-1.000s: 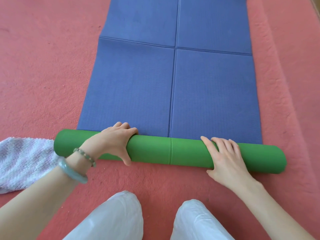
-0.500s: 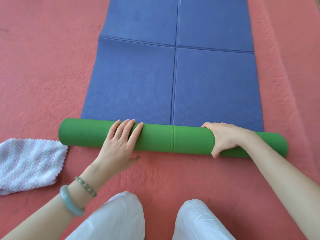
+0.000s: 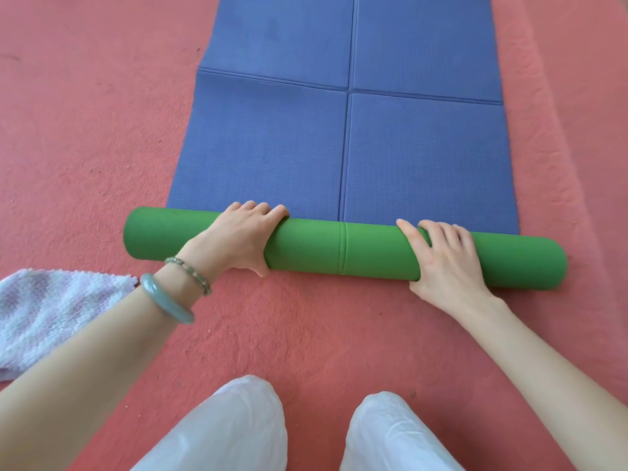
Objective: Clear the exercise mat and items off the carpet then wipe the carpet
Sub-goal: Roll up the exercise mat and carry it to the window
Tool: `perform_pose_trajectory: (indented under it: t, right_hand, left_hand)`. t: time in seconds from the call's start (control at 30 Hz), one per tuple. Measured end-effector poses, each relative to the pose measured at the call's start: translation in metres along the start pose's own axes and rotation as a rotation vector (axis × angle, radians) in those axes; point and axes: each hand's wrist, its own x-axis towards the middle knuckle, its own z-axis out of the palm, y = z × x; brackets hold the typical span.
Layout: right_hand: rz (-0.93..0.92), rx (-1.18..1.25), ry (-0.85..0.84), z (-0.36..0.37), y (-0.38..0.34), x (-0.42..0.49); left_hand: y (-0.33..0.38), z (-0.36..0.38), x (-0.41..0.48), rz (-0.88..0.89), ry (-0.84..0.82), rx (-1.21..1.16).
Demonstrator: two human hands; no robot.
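Head view: exercise mat (image 3: 339, 248) lies part-rolled on red carpet (image 3: 102, 130).
Towel (image 3: 44, 317): pale, crumpled, far left, apart from the roll.
Left hand (image 3: 238, 236): fingers curled over the green roll's far side, thumb underneath, gripping it.
Blue sheet: flat beyond the roll.
Right hand (image 3: 445, 260): fingers spread, pressing the roll's top.
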Motion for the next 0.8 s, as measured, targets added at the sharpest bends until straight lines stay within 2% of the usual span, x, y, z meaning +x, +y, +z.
perform_pose_trajectory:
  t: [0.13, 0.2, 0.3, 0.53, 0.63, 0.73, 0.8]
  right_hand:
    - [0.010, -0.028, -0.042, -0.002, 0.001, 0.009]
    - [0.018, -0.041, -0.066, -0.002, 0.001, 0.012]
    - [0.015, -0.058, -0.146, -0.008, 0.002, 0.017]
    - [0.023, -0.002, -0.344, -0.024, 0.005, 0.034]
    - [0.026, 0.063, -0.494, -0.034, 0.011, 0.054]
    - [0.051, 0.159, -0.646, -0.043, 0.018, 0.075]
    - [0.066, 0.179, -0.679, -0.047, 0.021, 0.082]
  left_hand:
    - [0.013, 0.028, -0.020, -0.056, 0.321, 0.062]
    - [0.019, 0.039, -0.023, -0.075, 0.390, 0.080]
    - [0.016, 0.036, -0.015, -0.060, 0.409, 0.104]
    - [0.004, 0.023, 0.001, -0.037, 0.299, 0.124]
    - [-0.001, 0.003, 0.013, -0.012, 0.040, 0.118]
    - [-0.009, -0.013, 0.030, -0.013, -0.142, 0.014]
    - [-0.014, -0.021, 0.040, -0.022, -0.251, -0.073]
